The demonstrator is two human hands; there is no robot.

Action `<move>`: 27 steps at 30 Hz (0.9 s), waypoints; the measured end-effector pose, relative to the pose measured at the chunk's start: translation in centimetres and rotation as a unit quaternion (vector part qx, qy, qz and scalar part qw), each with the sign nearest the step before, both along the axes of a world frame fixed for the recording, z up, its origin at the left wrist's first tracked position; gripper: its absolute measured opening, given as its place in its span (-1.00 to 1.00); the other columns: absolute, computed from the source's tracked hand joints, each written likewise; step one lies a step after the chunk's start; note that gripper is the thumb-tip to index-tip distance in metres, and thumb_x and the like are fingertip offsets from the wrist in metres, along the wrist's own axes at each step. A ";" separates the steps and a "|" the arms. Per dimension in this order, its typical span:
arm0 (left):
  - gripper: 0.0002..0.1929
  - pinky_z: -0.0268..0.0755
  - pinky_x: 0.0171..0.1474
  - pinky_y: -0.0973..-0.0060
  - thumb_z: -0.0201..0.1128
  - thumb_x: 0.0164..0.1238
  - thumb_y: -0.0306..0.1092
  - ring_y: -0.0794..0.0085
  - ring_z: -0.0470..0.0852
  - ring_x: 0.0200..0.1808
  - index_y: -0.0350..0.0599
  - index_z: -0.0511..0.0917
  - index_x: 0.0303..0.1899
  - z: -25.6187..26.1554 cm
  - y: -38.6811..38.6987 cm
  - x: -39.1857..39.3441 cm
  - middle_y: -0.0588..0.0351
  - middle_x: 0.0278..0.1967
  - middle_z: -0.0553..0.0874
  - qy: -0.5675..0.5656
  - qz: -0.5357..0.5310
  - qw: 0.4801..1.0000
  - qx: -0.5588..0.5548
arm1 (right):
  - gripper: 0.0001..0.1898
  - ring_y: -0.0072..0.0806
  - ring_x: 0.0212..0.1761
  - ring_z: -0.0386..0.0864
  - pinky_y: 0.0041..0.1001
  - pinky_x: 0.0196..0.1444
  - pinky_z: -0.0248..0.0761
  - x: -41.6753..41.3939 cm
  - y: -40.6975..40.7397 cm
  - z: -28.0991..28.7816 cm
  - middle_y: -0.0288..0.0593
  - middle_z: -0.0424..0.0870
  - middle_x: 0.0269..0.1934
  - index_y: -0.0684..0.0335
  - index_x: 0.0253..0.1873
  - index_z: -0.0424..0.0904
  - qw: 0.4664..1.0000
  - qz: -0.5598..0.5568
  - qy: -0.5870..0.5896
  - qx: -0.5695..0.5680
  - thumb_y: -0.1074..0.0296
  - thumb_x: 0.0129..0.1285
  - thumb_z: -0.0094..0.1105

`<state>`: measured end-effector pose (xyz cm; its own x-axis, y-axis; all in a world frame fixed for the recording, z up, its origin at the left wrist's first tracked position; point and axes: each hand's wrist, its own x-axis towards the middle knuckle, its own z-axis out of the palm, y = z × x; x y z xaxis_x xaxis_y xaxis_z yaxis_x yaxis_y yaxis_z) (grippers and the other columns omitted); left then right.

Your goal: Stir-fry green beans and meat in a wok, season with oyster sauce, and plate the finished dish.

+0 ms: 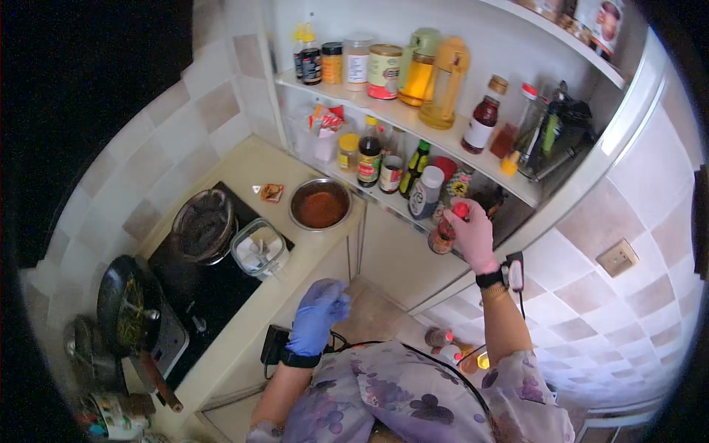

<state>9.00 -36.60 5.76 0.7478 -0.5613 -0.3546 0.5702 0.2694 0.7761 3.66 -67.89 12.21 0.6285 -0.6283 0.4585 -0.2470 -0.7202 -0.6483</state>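
My right hand (473, 235), in a pink glove, grips the red cap of a small bottle (441, 238) at the front edge of the lower shelf. Just left of that bottle stands a white-capped jar (426, 192) with dark contents. In a blue glove, my left hand (321, 310) hangs low in front of the counter with its fingers curled; whether anything is inside them cannot be told. On the counter beyond it are a steel bowl (347, 213) of reddish-brown contents and a clear container (237, 256) with white contents.
Bottles and jars line the lower shelf (346, 178) and upper shelf (410, 117). A dark round pot (202, 224) and a wok (111, 310) with a wooden handle sit at the left. An orange packet (272, 192) lies by the bowl. Several bottles (438, 336) stand low at the wall.
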 end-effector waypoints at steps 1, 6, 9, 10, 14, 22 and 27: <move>-0.75 0.45 -0.15 0.52 0.17 0.34 -0.35 0.47 0.56 -0.18 -0.14 0.47 0.01 -0.8 -0.5 -0.1 0.12 -0.23 0.60 0.003 0.013 1.000 0.001 | -0.65 -0.26 -0.21 0.65 -0.40 -0.11 0.47 -0.1 1.3 0.6 0.01 0.67 -0.22 0.33 -0.06 0.57 1.000 0.013 0.003 0.001 0.23 0.12 0.33; -0.03 0.41 0.13 0.31 0.49 -0.02 -0.23 0.14 0.55 0.08 -0.19 0.06 0.40 -0.3 -1.6 0.3 -0.08 0.07 0.54 -0.564 0.031 0.794 0.224 | -0.72 -0.72 -0.28 0.53 -0.61 -0.18 0.44 0.4 7.9 5.0 -0.33 0.66 -0.20 0.24 -0.02 0.58 0.928 0.283 -0.001 0.241 0.36 0.18 0.32; 0.06 0.37 0.17 0.28 0.51 -0.11 -0.19 0.06 0.53 0.09 -0.12 0.00 0.44 1.7 -0.9 0.1 -0.13 0.08 0.52 -0.591 0.041 0.753 0.286 | -0.74 -0.73 -0.33 0.50 -0.64 -0.28 0.42 1.2 11.5 8.4 -0.37 0.64 -0.20 0.21 -0.02 0.57 0.875 0.350 0.106 0.316 0.35 0.20 0.30; 0.06 0.37 0.17 0.28 0.51 -0.11 -0.19 0.06 0.53 0.09 -0.12 0.00 0.44 2.1 -0.3 -0.2 -0.13 0.08 0.52 -0.582 0.055 0.754 0.299 | -0.74 -0.75 -0.37 0.47 -0.66 -0.35 0.39 1.6 12.5 8.6 -0.38 0.63 -0.21 0.22 -0.02 0.57 0.865 0.372 0.103 0.321 0.36 0.20 0.29; -0.06 0.38 0.15 0.29 0.50 -0.10 -0.17 0.05 0.53 0.09 -0.11 0.16 0.36 1.4 2.7 -1.7 -0.15 0.08 0.52 -0.454 0.072 0.842 0.283 | -0.77 -0.67 -0.39 0.52 -0.60 -0.37 0.41 4.0 15.9 8.7 -0.30 0.66 -0.25 0.23 -0.05 0.59 0.823 0.466 0.141 0.292 0.34 0.21 0.27; -0.32 0.46 0.05 0.31 0.44 -0.11 -0.13 0.10 0.63 -0.03 -0.12 0.43 0.14 3.5 9.8 -5.5 -0.07 -0.07 0.65 -0.359 0.119 0.876 0.299 | -0.70 -0.04 -0.49 0.50 -0.25 -0.42 0.34 8.1 21.2 8.7 -0.01 0.53 -0.54 0.30 -0.33 0.50 0.798 0.593 0.020 -0.110 0.15 0.34 0.07; -0.22 0.46 0.07 0.35 0.50 -0.17 -0.13 0.21 0.64 -0.04 -0.14 0.40 0.18 4.5 14.5 -8.1 -0.05 -0.06 0.64 -0.304 0.121 0.900 0.290 | -0.65 -0.18 -0.57 0.48 -0.31 -0.48 0.34 9.9 26.3 8.9 -0.08 0.48 -0.60 0.33 -0.40 0.45 0.743 0.660 0.037 -0.100 0.16 0.38 0.01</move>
